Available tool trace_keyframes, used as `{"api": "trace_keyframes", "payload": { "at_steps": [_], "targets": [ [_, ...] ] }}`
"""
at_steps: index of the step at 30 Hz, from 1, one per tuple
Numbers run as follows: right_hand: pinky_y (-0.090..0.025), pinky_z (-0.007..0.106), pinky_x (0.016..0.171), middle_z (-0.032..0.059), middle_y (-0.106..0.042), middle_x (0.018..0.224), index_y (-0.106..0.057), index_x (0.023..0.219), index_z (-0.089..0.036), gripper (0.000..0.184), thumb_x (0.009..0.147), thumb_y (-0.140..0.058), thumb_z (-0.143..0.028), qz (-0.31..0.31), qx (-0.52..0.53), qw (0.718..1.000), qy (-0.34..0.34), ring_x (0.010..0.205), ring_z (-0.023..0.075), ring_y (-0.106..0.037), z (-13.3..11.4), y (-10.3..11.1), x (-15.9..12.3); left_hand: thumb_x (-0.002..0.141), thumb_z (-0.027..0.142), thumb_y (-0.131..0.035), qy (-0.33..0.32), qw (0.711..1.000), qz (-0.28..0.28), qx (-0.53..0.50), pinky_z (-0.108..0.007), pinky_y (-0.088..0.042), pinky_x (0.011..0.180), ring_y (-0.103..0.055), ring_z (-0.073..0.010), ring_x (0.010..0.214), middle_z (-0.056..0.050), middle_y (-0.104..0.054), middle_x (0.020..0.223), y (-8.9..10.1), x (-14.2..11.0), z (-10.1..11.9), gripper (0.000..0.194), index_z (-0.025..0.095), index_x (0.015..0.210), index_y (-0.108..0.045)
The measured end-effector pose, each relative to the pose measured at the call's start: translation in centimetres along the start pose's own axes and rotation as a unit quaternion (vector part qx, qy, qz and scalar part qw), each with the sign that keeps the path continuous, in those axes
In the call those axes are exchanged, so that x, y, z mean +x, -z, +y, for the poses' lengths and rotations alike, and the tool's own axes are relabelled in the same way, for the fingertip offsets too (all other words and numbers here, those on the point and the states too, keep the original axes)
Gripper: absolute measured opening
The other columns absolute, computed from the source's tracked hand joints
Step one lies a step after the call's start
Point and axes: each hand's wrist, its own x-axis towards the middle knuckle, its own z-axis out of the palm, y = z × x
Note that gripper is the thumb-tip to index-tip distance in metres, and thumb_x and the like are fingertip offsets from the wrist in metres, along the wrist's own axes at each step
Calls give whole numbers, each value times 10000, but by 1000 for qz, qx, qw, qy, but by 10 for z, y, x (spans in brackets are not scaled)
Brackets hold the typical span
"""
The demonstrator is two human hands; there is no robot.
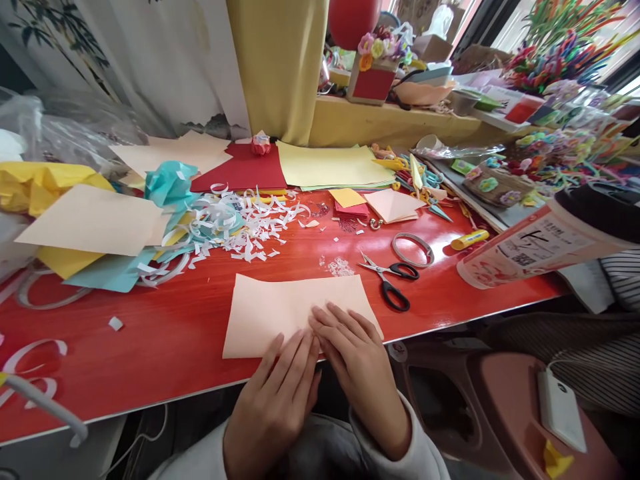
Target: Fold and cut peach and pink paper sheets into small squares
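Both hands reach in from the near side over a pale peach sheet, which lies at the near edge of the red table, left of the black-handled scissors. The left hand comes up from the near left, palm down, its back showing; its fingers lie straight and close beside one another, angled far and to the right, with their tips on the sheet's near part. The thumb is mostly tucked beneath. The right hand slants in from the near right, also palm down, its fingers pointing far and to the left, gently bent and slightly fanned, with the tips on the sheet's right half. The two hands meet around the fingertips, while the wrists stand well apart, each coming out of a light grey sleeve. Neither hand is closed around anything; both press flat on the paper. Beyond the sheet are small clear scraps, and farther left a heap of curled white paper strips. A cup with a black lid stands tilted at the right.
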Motion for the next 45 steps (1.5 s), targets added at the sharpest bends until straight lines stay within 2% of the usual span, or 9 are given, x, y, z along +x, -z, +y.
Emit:
{"api": "trace_keyframes", "payload": {
  "at_steps": [5, 14, 23, 28, 31, 35, 41, 43, 45],
  "targets": [
    [-330, 324, 990, -57, -563, 1262, -588, 1119, -250, 294, 956, -343, -255, -15, 7, 1000, -5, 1220, 142, -464, 2, 2, 0, 828, 195, -556, -60, 997, -30, 36, -421, -243, 1096, -559, -260, 1110, -179, -616, 1160, 9, 4, -7, 378, -19, 1139, -567],
    [-333, 337, 1011, -71, -446, 1365, -456, 1299, -257, 443, 910, -343, -76, -108, 35, 993, 39, 1283, 139, -376, 16, 15, 2, 855, 237, -531, -54, 995, -69, 46, -454, -232, 1094, -482, -268, 1196, -157, -558, 1252, 28, -26, -32, 411, 51, 1221, -525],
    [-345, 376, 1059, -1, -454, 1368, -451, 1311, -209, 480, 887, -310, -35, -158, 58, 978, 120, 1321, 149, -317, 51, 26, 3, 868, 248, -466, 54, 991, -115, -33, -531, -232, 1078, -416, -276, 1253, -82, -498, 1329, 58, -55, -66, 385, 173, 1242, -517],
    [-308, 393, 1088, 22, -412, 1400, -426, 1328, -186, 464, 908, -271, -64, -184, 53, 960, 205, 1353, 154, -247, 72, 36, 2, 867, 160, -389, 48, 991, -116, -42, -444, -216, 1107, -409, -215, 1264, -41, -517, 1317, 61, -67, -72, 490, 199, 1355, -373],
    [-157, 520, 1118, 6, -439, 1379, -353, 1370, -222, 459, 934, -259, -114, -156, -46, 961, 224, 1359, 192, -231, 77, 45, -11, 824, 66, -320, 80, 989, -92, -83, -397, -244, 1099, -421, -183, 1256, -15, -514, 1323, 57, -70, -74, 537, 240, 1322, -423],
    [-98, 489, 1136, 48, -433, 1379, -307, 1390, -152, 476, 921, -263, -87, -126, -128, 955, 237, 1329, 185, -305, 75, 53, -31, 791, 30, -333, 111, 990, -63, -62, -442, -272, 1085, -433, -201, 1248, -67, -541, 1290, 59, -73, -68, 519, 195, 1257, -489],
    [-359, 418, 1048, 81, -528, 1296, -376, 1349, -134, 464, 899, -463, -200, -68, -117, 964, 229, 1259, 199, -425, 73, 43, -37, 832, 78, -326, 94, 989, -103, 46, -633, -220, 1050, -473, -324, 1199, -193, -528, 1267, 64, -53, -52, 334, 61, 995, -617],
    [-416, 409, 995, 78, -580, 1238, -438, 1304, -142, 402, 905, -462, -186, -28, -104, 968, 226, 1217, 196, -476, 72, 35, -36, 847, 89, -333, 82, 988, -105, 82, -615, -267, 1032, -432, -364, 1222, -246, -466, 1307, 55, -36, -43, 326, 9, 993, -613],
    [-452, 395, 949, 90, -611, 1195, -499, 1244, -123, 338, 920, -405, -135, 4, -90, 969, 232, 1181, 193, -512, 70, 30, -36, 871, 121, -359, 34, 993, -75, 83, -548, -363, 994, -396, -370, 1245, -253, -440, 1328, 40, -19, -32, 358, -9, 1148, -544]
  ]
}}
